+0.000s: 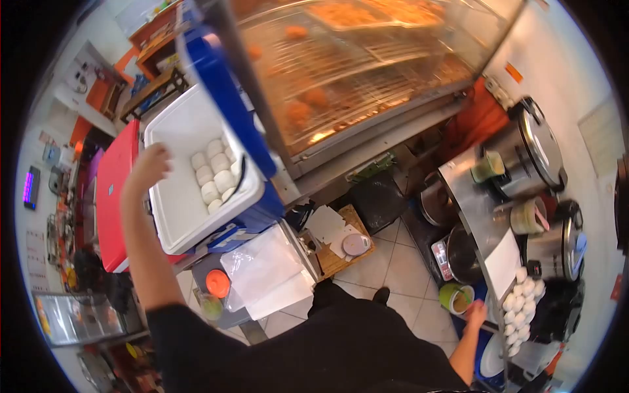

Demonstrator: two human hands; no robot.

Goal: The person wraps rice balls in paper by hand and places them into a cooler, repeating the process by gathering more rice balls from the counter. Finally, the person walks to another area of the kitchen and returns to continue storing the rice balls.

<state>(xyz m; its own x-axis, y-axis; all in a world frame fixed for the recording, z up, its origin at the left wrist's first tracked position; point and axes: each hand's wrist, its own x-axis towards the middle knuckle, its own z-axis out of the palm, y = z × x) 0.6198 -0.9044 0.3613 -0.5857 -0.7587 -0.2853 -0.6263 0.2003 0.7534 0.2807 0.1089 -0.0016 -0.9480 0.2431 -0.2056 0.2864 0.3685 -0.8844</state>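
My left hand (152, 168) is over the left rim of a white-lined cooler (171, 216); motion smears its fingers, so their grip cannot be made out. Inside the cooler, rows of round white dough balls (211, 169) are gathered along the right side. Low on the right, my right hand (476, 314) has its fingers closed at the rim of a green cup (448, 296). Something brownish is in the cup, with a green utensil standing in it. More white balls (521, 308), smaller in view, are heaped on the steel counter (469, 196) beside this hand.
A glass-fronted warming case (367, 85) holds orange food ahead. The cooler's blue lid (226, 98) stands raised. Large pots (524, 150) and a digital scale (443, 259) are at the right. Below the cooler lie clear plastic sheets (268, 272) and an orange-lidded container (217, 283).
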